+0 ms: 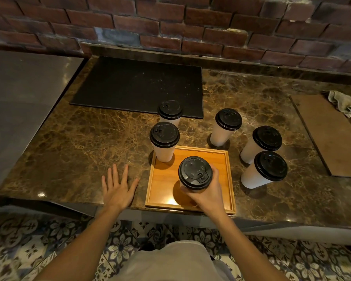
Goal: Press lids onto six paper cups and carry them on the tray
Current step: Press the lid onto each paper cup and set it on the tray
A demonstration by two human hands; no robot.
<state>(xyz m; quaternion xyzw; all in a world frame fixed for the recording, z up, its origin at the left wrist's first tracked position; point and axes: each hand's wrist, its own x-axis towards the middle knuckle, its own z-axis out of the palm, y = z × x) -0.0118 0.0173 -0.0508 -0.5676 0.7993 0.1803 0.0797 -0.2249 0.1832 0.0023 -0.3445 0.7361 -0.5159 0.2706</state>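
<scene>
The marbled surface (89, 138) carries a black mat (138, 88), a brown board (328, 138) and a wooden tray (162, 179) at its near edge. One lidded cup (164, 136) stands in the tray's far-left corner; four other cups (228, 119) stand beyond and right of it. The right hand (209, 195) wraps its grip round a sixth cup (195, 172) over the tray. The left hand (118, 189) lies flat, fingers spread, beside the tray. Lid embossing is unreadable.

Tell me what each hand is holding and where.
The right hand grips the black-lidded white paper cup around its side wall, near the top. The left hand holds nothing.
</scene>
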